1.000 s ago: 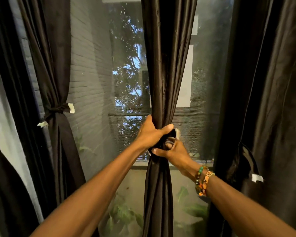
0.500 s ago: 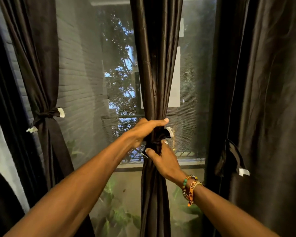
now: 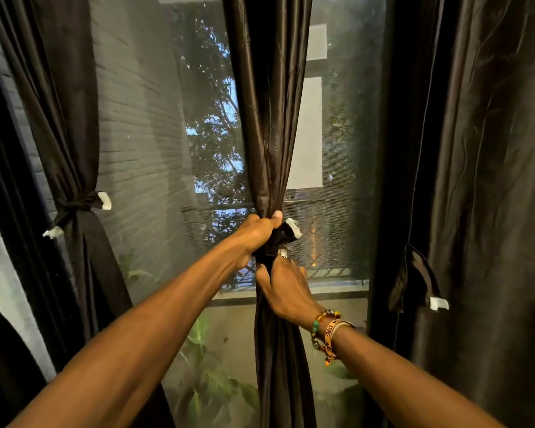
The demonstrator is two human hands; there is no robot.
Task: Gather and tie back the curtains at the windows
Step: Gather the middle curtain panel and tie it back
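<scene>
Frame centre: left grip (image 3: 254, 237) curled tight round gathered middle curtain (image 3: 269, 118) at tie-back (image 3: 288, 233); right grip (image 3: 283, 287) just below, clutching same bundle. Frame left: tied curtain (image 3: 74, 156).

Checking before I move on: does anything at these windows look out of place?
The right curtain hangs ungathered, its tie strap dangling loose with a white tab at the end, unlike the left curtain, already cinched. The middle curtain is bunched in the left hand and right hand.
</scene>
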